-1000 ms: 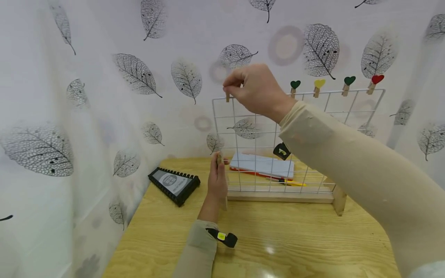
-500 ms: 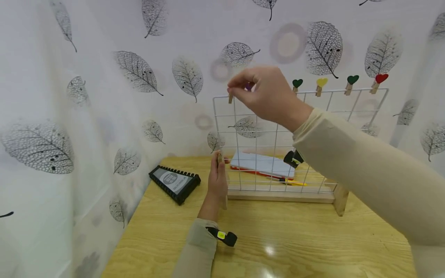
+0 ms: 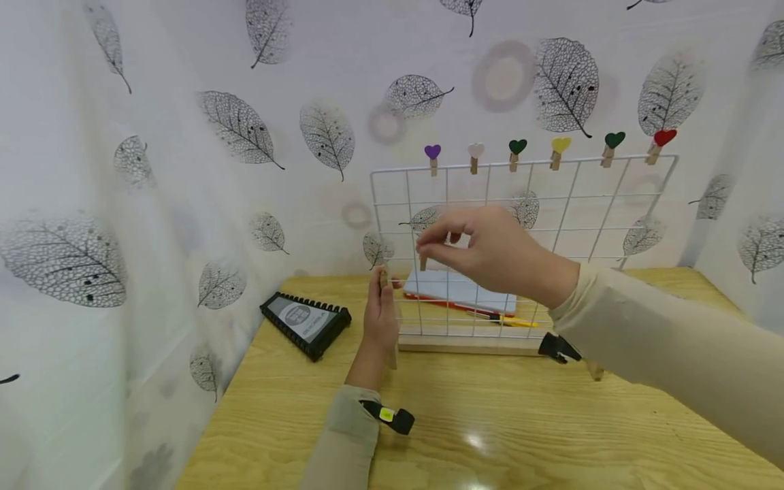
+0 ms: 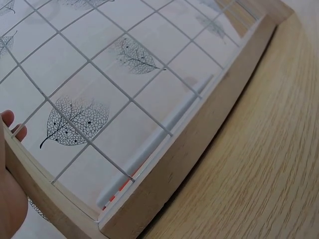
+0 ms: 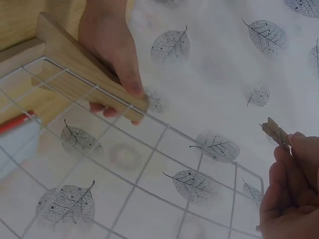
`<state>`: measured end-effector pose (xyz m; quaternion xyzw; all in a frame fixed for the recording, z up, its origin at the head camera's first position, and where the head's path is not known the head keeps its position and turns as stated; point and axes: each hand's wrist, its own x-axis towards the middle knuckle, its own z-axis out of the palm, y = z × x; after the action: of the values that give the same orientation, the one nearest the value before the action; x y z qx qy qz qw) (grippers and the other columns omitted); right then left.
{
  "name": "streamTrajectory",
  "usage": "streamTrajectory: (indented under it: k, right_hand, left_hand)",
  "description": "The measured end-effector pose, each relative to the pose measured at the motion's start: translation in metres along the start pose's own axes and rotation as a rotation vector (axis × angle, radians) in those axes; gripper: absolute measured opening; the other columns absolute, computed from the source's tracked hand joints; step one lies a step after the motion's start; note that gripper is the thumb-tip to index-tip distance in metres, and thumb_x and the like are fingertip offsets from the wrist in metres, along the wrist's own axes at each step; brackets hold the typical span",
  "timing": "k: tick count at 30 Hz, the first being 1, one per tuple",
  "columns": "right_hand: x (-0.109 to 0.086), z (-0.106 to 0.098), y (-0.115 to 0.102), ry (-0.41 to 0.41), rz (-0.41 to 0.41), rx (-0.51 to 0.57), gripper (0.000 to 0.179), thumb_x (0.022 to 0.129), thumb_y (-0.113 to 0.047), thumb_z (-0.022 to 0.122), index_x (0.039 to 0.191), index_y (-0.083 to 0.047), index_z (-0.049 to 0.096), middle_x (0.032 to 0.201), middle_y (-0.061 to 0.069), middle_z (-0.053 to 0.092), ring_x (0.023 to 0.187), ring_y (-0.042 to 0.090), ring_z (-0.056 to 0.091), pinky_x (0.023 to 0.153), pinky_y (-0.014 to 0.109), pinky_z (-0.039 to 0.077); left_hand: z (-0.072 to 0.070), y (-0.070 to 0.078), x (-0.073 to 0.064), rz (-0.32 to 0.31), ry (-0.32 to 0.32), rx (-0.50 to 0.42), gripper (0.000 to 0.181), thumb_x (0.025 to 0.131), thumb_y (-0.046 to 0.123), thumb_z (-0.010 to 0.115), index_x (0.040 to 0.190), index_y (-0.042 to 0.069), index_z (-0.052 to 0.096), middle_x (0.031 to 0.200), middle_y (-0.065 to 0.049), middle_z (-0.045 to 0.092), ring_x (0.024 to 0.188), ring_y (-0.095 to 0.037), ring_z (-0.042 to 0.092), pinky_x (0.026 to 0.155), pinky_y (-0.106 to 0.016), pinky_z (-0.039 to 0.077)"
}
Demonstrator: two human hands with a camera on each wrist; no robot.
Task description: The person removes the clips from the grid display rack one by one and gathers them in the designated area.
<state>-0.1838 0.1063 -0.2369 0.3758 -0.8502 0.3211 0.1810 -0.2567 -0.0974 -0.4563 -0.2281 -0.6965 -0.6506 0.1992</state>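
Observation:
In the head view my right hand (image 3: 499, 255) pinches a small wooden clothespin (image 3: 423, 263) in front of the left part of a white wire grid (image 3: 375, 197). The right wrist view shows this clothespin (image 5: 272, 132) at the fingertips, apart from the wires. My left hand (image 3: 381, 316) grips the wooden side post (image 5: 84, 67) that holds the grid's left edge, fingers wrapped behind it. Along the grid's top wire stand several heart clothespins: purple (image 3: 433, 158), pale pink (image 3: 475, 158), yellow (image 3: 556, 152), red (image 3: 660, 145) and two green ones (image 3: 516, 154).
A wooden base beam (image 3: 471, 348) runs along the grid's bottom. Behind the wires lie a white and red flat case (image 3: 459, 289) and a yellow and black pen-like tool (image 3: 517, 322). A black ridged rack (image 3: 306, 325) lies left on the wooden table (image 3: 490, 422).
My right hand has come down and slightly right from the grid's top left wire, bringing the clothespin off it. The purple and pale pink clothespins are now uncovered. My left hand stays put.

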Motion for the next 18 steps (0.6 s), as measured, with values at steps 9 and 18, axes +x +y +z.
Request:
streamTrajectory:
  k: [9, 18]
  right_hand:
    - [-0.054, 0.027, 0.014, -0.083, 0.152, 0.193, 0.006, 0.094, -0.02, 0.074, 0.099, -0.022, 0.078, 0.091, -0.015, 0.072, 0.08, 0.007, 0.063, 0.068, 0.031, 0.052]
    - [-0.106, 0.066, 0.043, -0.244, 0.397, 0.323, 0.011, 0.096, -0.032, 0.071, 0.099, -0.025, 0.077, 0.092, -0.011, 0.072, 0.077, 0.012, 0.06, 0.062, 0.029, 0.049]
  left_hand:
    - [0.001, -0.004, -0.001, 0.021, 0.012, -0.003, 0.041, 0.111, 0.006, 0.026, 0.151, -0.001, 0.026, 0.126, -0.029, 0.049, 0.12, -0.044, 0.047, 0.11, -0.054, 0.031]
    - [0.001, 0.0, -0.002, -0.048, 0.013, 0.022, 0.045, 0.113, 0.014, 0.024, 0.156, 0.003, 0.022, 0.13, -0.028, 0.05, 0.123, -0.04, 0.047, 0.111, -0.05, 0.032]
